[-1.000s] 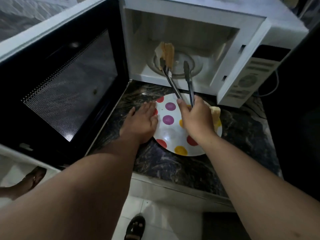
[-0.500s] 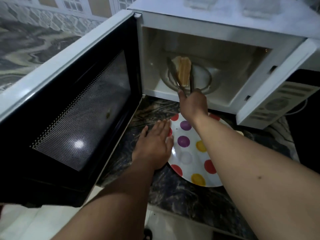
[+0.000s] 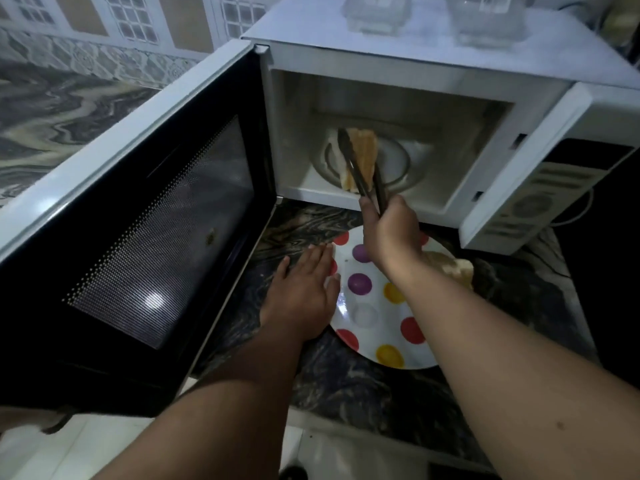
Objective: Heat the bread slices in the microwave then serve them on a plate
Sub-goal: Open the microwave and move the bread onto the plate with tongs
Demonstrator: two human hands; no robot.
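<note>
Bread slice [image 3: 363,157] is clamped upright between the arms of the metal tongs [image 3: 367,174] inside the open microwave [image 3: 450,98], over the glass turntable [image 3: 398,161]. A second ago the tongs gaped apart, one arm beside the slice and the other well clear of it; now they have closed on the slice, and the right hand [image 3: 391,230], fingers curled round the tongs' handles, has pushed up to the mouth of the cavity. That means the pick-up is made (or very nearly: whether the slice's lower edge has left the turntable cannot be told from here). The left hand [image 3: 304,289] lies flat with fingers straight, as it did before, partly on the dark marbled counter [image 3: 346,393] and pressing the near-left rim of the polka-dot plate [image 3: 381,313], which sits just in front of the microwave. Another bread slice [image 3: 450,268] already rests at the plate's far right edge, partly hidden behind the right forearm. With the microwave door [image 3: 156,220] swung wide to the left, heating looks finished and serving is under way; the next move is probably to draw the gripped slice out and down onto the plate beside the other one, keeping the squeeze steady so the soft bread neither slips nor tears.
</note>
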